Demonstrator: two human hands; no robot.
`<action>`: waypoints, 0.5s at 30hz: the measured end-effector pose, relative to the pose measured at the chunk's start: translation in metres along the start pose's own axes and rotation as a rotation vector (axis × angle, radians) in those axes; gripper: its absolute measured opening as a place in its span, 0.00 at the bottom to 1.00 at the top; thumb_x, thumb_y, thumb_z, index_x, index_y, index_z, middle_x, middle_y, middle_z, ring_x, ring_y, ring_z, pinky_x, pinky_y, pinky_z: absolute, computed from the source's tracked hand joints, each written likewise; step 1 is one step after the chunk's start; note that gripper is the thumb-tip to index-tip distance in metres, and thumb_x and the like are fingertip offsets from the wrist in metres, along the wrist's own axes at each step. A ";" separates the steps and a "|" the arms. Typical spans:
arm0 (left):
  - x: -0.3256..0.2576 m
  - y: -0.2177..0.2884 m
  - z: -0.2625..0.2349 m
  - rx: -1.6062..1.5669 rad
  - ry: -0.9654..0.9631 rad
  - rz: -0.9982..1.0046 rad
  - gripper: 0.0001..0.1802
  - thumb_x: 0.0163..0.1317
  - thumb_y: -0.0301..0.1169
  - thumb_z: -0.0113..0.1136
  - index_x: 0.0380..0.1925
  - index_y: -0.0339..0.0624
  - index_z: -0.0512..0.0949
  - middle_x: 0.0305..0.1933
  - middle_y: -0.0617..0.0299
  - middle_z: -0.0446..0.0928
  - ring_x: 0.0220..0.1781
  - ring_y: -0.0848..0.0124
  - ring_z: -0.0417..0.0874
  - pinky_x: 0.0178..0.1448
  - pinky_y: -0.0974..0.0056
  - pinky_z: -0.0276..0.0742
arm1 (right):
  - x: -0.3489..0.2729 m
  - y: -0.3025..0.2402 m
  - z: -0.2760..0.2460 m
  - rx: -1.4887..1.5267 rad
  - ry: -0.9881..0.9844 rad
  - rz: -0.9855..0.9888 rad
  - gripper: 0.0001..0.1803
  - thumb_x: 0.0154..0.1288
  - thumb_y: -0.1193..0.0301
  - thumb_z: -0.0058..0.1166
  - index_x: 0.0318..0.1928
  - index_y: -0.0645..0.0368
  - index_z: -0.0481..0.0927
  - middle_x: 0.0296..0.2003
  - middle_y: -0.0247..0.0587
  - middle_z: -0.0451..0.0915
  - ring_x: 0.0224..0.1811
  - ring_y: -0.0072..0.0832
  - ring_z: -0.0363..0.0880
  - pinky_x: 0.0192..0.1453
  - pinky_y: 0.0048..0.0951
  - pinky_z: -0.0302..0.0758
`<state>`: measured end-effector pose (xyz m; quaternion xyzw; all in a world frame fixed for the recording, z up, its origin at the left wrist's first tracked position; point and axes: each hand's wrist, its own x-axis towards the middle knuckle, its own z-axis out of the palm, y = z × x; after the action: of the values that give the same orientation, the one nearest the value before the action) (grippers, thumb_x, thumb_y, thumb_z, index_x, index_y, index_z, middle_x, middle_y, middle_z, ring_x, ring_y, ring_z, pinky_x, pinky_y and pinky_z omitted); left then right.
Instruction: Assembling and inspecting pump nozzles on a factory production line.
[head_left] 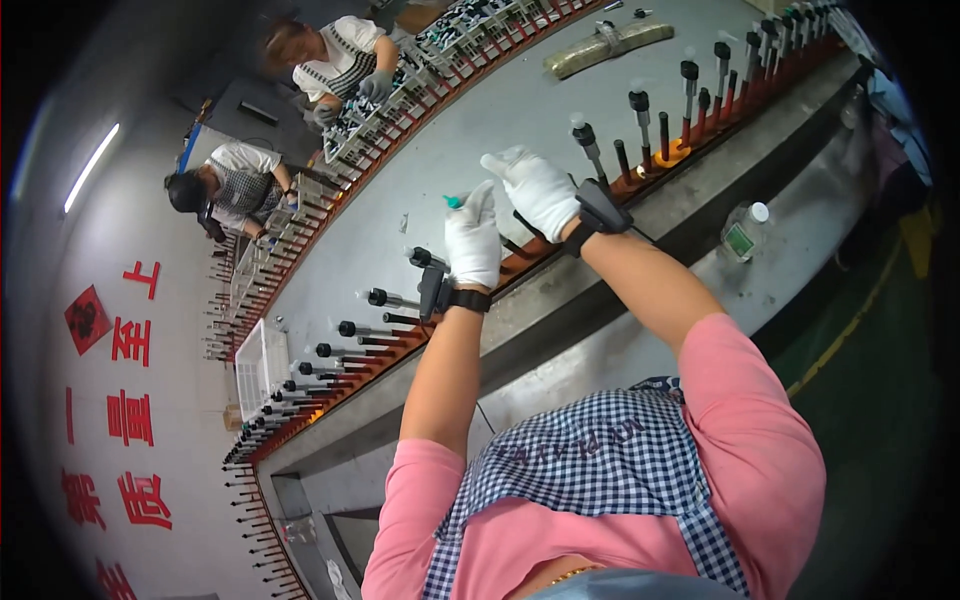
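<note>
My left hand [472,240], in a white glove, is closed with a small green piece [453,202] showing at its fingertips; the rest of that piece is hidden. Just to the right, my right hand [537,192], also gloved in white, has its fingers drawn together, and whatever they may hold cannot be made out. Both hands are raised over a row of metal rods with black heads, such as the rod [588,147] beyond my right hand and the rod [388,298] left of my left wrist. Several rods carry clear, pale tips. Each wrist wears a black strapped device.
The rods stand along a curving red-brown conveyor track [515,268] with a grey metal edge. Beyond lie a wrapped bundle [610,48] and a white basket [262,360]. A bottle [745,230] is at the right. Two people work across the line beside white racks [285,235].
</note>
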<state>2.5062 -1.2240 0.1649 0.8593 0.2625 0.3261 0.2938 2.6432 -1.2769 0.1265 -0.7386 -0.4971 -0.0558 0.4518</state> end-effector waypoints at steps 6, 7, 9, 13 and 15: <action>-0.020 -0.003 0.005 0.091 0.139 0.107 0.12 0.69 0.24 0.60 0.50 0.42 0.84 0.41 0.56 0.82 0.41 0.66 0.80 0.50 0.63 0.75 | -0.014 -0.008 -0.027 0.555 -0.175 0.137 0.17 0.69 0.75 0.53 0.55 0.47 0.84 0.49 0.43 0.83 0.54 0.43 0.80 0.59 0.33 0.74; -0.026 -0.010 0.006 -0.077 0.176 0.052 0.12 0.70 0.24 0.59 0.51 0.42 0.84 0.45 0.60 0.81 0.43 0.68 0.78 0.50 0.64 0.74 | -0.021 -0.011 -0.028 0.596 -0.155 0.047 0.21 0.67 0.78 0.53 0.57 0.45 0.83 0.49 0.41 0.83 0.53 0.42 0.80 0.58 0.33 0.75; -0.040 -0.018 0.009 -0.233 0.296 -0.042 0.16 0.68 0.19 0.58 0.53 0.40 0.83 0.55 0.60 0.78 0.54 0.69 0.78 0.59 0.66 0.73 | -0.045 -0.012 -0.043 0.457 0.044 -0.037 0.20 0.65 0.79 0.53 0.54 0.45 0.84 0.47 0.43 0.83 0.51 0.43 0.81 0.58 0.36 0.77; -0.087 -0.006 0.000 0.085 0.204 -0.101 0.23 0.64 0.10 0.51 0.54 0.42 0.83 0.61 0.54 0.79 0.65 0.62 0.78 0.72 0.62 0.70 | -0.101 0.056 -0.084 0.405 -0.032 0.064 0.19 0.67 0.79 0.51 0.56 0.51 0.83 0.51 0.45 0.83 0.56 0.42 0.81 0.62 0.35 0.76; -0.113 -0.022 0.006 -0.020 0.058 -0.085 0.23 0.64 0.11 0.52 0.54 0.43 0.83 0.59 0.54 0.81 0.63 0.62 0.80 0.71 0.62 0.71 | -0.106 0.084 -0.102 0.490 0.047 0.173 0.18 0.69 0.77 0.52 0.58 0.54 0.81 0.54 0.45 0.83 0.58 0.41 0.80 0.65 0.34 0.75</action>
<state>2.4314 -1.2829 0.1004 0.8345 0.3041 0.3407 0.3083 2.6934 -1.4319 0.0786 -0.6455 -0.4201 0.0878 0.6318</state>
